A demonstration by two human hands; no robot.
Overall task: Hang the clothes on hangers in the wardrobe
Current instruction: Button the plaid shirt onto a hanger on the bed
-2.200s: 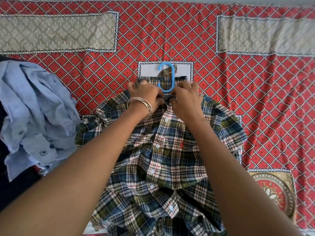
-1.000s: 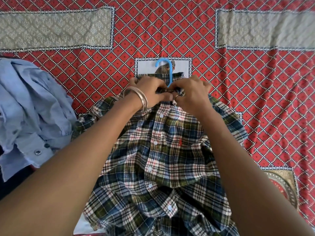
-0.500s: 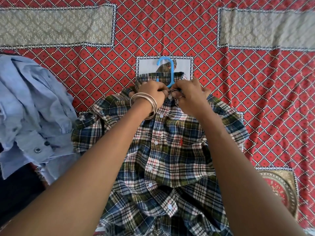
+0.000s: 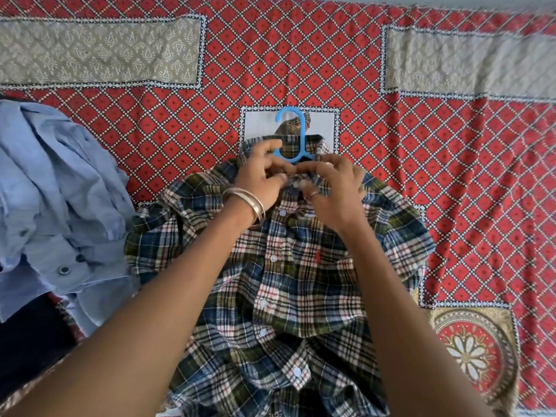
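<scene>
Nearest me, my two forearms reach out over the plaid shirt (image 4: 279,296), which lies face up on the bed with its front placket running up the middle; the lower buttons look fastened, though the hem bunches in folds close to me. Off to the near left a crumpled light blue shirt (image 4: 57,200) waits in a heap, with no hanger that I can see, so I judge it has yet to be dealt with. Further out, at the collar of the plaid shirt, my left hand (image 4: 264,179), bangles on the wrist, has its fingers loosely curled just above the collar fabric, and my right hand (image 4: 334,191), a ring on one finger, is spread with bent fingers over the top button (image 4: 296,184). The fingertips of both hands meet near that button, but blur keeps me from telling whether either one actually pinches the cloth or has let go. Just beyond my fingers the blue hanger (image 4: 290,136) is already inside the shirt: only its hook and neck show, poking out of the collar and lying on the red patterned bedspread (image 4: 451,176). So I reckon the hanger is threaded and the collar buttoning is about finished; what is left is to lift this shirt by the hook, carry it to the wardrobe, which is nowhere in view, and then do the same with the blue one.
</scene>
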